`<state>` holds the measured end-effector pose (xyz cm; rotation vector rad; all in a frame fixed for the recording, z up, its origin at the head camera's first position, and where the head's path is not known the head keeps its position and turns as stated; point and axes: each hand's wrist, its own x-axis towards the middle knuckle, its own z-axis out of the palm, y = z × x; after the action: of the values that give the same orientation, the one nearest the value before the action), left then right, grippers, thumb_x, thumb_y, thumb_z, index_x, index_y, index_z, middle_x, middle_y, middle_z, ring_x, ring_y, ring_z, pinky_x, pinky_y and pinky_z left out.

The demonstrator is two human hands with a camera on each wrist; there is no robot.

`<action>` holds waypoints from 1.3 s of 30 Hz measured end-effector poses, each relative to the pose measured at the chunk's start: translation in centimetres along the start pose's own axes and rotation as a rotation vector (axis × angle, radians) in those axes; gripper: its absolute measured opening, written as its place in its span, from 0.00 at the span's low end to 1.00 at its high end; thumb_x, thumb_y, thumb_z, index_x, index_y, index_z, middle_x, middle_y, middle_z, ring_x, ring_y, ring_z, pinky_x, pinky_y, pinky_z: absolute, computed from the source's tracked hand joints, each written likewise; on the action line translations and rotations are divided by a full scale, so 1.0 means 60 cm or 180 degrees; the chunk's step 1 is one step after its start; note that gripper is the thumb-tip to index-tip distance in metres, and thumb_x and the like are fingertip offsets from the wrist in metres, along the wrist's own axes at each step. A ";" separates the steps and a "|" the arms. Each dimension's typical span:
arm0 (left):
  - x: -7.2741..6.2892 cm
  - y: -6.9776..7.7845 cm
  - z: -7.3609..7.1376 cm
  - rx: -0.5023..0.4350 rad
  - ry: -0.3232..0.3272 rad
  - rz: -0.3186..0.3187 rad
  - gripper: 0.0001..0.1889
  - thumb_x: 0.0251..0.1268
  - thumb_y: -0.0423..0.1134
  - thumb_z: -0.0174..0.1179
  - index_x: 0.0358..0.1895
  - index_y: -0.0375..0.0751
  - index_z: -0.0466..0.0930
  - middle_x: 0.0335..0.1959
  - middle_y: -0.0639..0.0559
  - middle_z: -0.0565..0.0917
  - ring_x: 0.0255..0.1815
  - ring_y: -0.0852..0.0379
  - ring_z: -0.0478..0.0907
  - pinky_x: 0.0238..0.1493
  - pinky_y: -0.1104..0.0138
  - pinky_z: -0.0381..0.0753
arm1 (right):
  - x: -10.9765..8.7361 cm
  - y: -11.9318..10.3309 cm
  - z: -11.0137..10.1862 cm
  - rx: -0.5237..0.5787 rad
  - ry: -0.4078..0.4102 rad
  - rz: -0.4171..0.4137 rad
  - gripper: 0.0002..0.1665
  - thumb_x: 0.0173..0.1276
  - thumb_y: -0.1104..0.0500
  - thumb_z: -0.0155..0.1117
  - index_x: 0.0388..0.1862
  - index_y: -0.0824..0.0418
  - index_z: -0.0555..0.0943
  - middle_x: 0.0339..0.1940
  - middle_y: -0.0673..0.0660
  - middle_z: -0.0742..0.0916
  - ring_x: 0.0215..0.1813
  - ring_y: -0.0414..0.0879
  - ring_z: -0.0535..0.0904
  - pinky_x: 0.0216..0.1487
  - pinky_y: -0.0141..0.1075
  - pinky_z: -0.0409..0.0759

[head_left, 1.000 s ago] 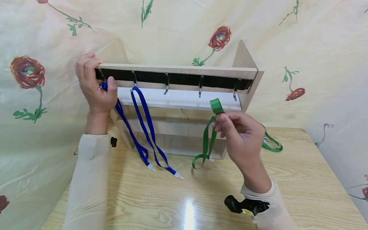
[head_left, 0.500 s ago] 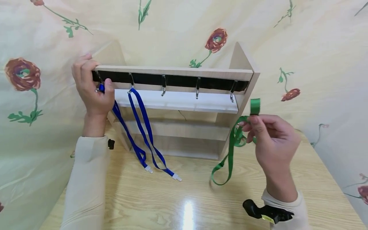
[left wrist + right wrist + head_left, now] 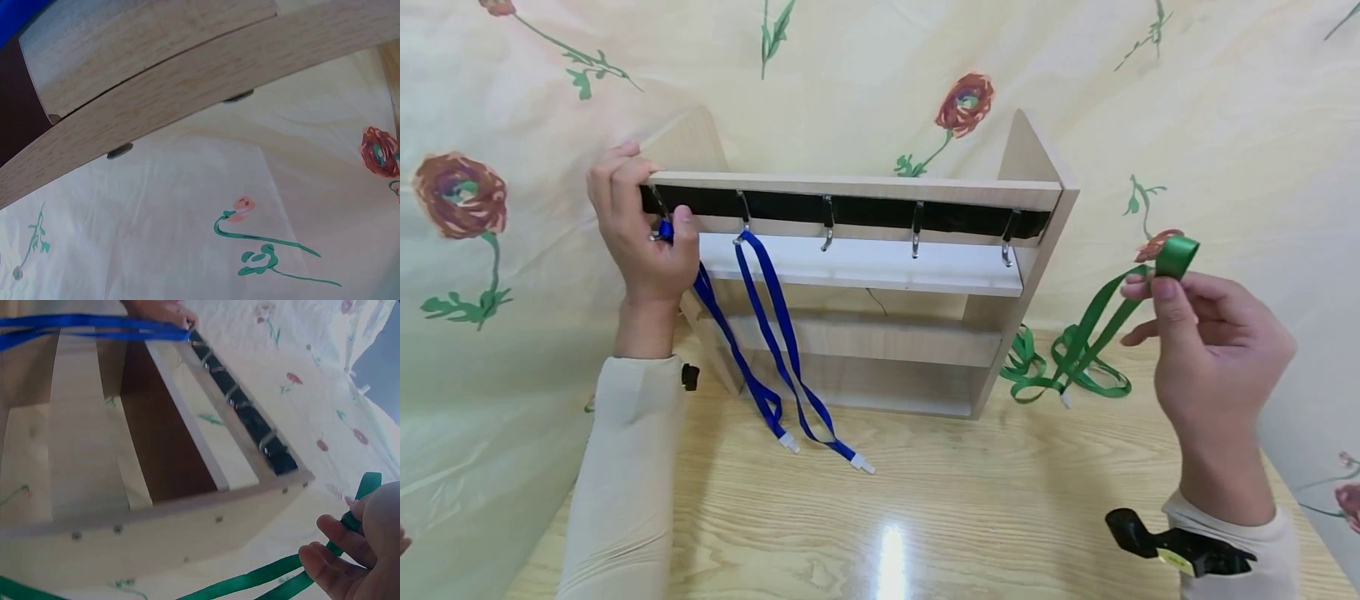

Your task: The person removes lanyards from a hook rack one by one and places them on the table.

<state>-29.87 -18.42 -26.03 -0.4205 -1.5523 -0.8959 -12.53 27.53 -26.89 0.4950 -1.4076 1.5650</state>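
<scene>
My left hand [image 3: 651, 242] grips the top left corner of a small wooden shelf rack [image 3: 865, 185], thumb in front and fingers over the end. Two blue lanyards [image 3: 778, 312] hang from the two leftmost metal hooks [image 3: 827, 223], their white clips lying low over the table. Off to the right, my right hand [image 3: 1221, 358] pinches a green lanyard [image 3: 1097, 321] near its looped end, between thumb and fingertips. Its strap slants down left towards a white clip. In the right wrist view the green strap [image 3: 250, 579] trails away from the fingers.
More green lanyards [image 3: 1022, 358] lie on the wooden table [image 3: 820, 533] beside the rack's right side. Three hooks on the right of the black strip [image 3: 872, 208] carry nothing. A flower-patterned sheet [image 3: 850, 100] stands behind and at both sides.
My right hand has moved from in front of the rack to the far right, taking the green lanyard along. My left hand keeps its hold on the rack's corner.
</scene>
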 end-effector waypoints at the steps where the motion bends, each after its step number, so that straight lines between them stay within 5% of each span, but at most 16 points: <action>1: 0.000 0.000 0.001 -0.0004 -0.0002 0.0003 0.36 0.53 0.60 0.47 0.47 0.26 0.77 0.51 0.27 0.78 0.70 0.49 0.72 0.79 0.56 0.64 | 0.005 0.003 -0.009 -0.0058 -0.0001 0.0006 0.11 0.66 0.77 0.65 0.40 0.90 0.81 0.33 0.59 0.94 0.34 0.45 0.91 0.26 0.25 0.82; 14: 0.002 -0.001 0.003 -0.0016 -0.0007 0.0009 0.36 0.52 0.60 0.47 0.47 0.25 0.78 0.51 0.26 0.78 0.70 0.49 0.72 0.79 0.56 0.64 | 0.038 0.032 -0.098 -0.1403 -0.0082 0.0190 0.16 0.75 0.67 0.64 0.51 0.80 0.85 0.39 0.44 0.94 0.41 0.36 0.91 0.30 0.21 0.82; 22: 0.004 0.003 0.003 -0.0025 0.0000 0.0002 0.36 0.53 0.59 0.48 0.47 0.25 0.77 0.50 0.26 0.78 0.70 0.49 0.72 0.79 0.56 0.64 | 0.060 0.061 -0.141 -0.2296 0.0081 0.0603 0.17 0.77 0.56 0.62 0.55 0.65 0.89 0.44 0.34 0.91 0.52 0.34 0.88 0.35 0.17 0.80; 31: 0.004 0.004 0.003 -0.0027 0.0029 -0.0008 0.36 0.52 0.59 0.47 0.48 0.25 0.77 0.51 0.26 0.78 0.70 0.49 0.72 0.79 0.56 0.64 | 0.100 0.096 -0.205 -0.2407 0.0296 0.1365 0.22 0.78 0.52 0.60 0.62 0.61 0.86 0.50 0.35 0.90 0.60 0.32 0.83 0.37 0.14 0.78; 39: 0.001 0.010 0.003 -0.0049 0.0086 0.0004 0.37 0.52 0.60 0.48 0.46 0.24 0.77 0.49 0.25 0.78 0.68 0.47 0.73 0.78 0.56 0.64 | 0.114 0.136 -0.266 -0.2437 0.0259 0.1952 0.27 0.78 0.47 0.57 0.69 0.58 0.82 0.49 0.31 0.87 0.57 0.28 0.80 0.34 0.16 0.79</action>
<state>-29.58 -17.91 -25.76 -0.4187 -1.5212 -0.9098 -18.07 45.61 -30.00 -0.4956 -2.0524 1.3072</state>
